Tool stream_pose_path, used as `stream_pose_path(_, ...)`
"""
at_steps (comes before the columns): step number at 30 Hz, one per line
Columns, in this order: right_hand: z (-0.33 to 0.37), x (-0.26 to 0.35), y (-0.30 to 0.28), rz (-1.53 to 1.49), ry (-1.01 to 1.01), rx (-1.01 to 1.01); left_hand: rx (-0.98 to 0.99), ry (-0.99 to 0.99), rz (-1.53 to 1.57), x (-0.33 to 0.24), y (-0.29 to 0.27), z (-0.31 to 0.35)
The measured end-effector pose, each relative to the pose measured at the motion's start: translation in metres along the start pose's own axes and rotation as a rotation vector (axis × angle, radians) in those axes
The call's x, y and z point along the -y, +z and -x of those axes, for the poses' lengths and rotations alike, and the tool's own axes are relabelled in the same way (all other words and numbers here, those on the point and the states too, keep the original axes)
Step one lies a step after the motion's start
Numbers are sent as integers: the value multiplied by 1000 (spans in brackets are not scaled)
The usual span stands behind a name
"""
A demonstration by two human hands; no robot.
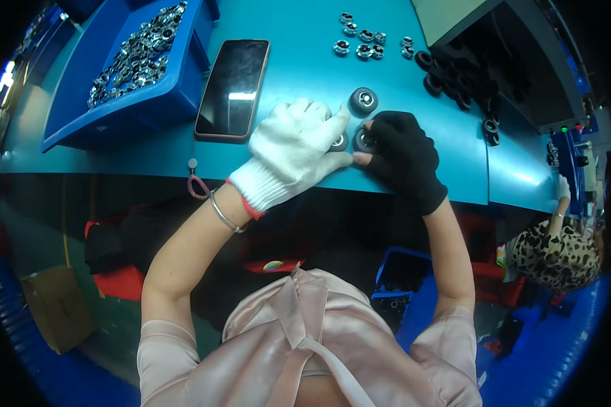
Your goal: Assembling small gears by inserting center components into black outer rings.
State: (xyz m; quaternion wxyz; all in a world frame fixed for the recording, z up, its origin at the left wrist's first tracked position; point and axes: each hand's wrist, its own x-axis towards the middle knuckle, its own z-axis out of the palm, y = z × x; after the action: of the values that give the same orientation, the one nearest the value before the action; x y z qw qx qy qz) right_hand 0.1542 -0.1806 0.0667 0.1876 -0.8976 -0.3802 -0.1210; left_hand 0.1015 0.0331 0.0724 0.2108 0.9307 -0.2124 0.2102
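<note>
My left hand (293,144), in a white knit glove, is closed around a small black wheel (339,142) with a shiny hub. The glove covers part of that wheel. Beside it, my right hand (404,152), in a black glove with bare fingertips, grips a second black wheel (364,140) between thumb and fingers. Both wheels are at the near edge of the teal table (299,61), close together. Just beyond them lies a third black wheel (364,101), untouched, its metallic hub facing up.
A blue bin (142,108) of chrome hubs (139,57) stands at left, beside a phone (232,89). Several loose hubs (364,51) lie at the far side. Black rings (458,81) are heaped by a grey machine housing (523,61). Another person (557,254) works at right.
</note>
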Motion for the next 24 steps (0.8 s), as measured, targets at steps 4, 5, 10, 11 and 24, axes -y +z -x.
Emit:
stream_pose_path(4, 10, 9, 8, -15, -28, -170, -87, 88, 2, 1, -9, 12)
stream_pose_path(5, 13, 12, 5, -74, 12, -170, -98, 72, 29, -5, -12, 18)
stream_pose_path(10, -21, 0, 3, -317, 78, -156, 102, 88, 74, -32, -38, 68)
stream_pose_path(11, -29, -6, 3, -213, -1, -68, 84, 95, 89, -32, -32, 80)
stream_pose_path(24, 63, 98, 16, -620, -9, 314, 412, -355, -21, 46, 18, 154)
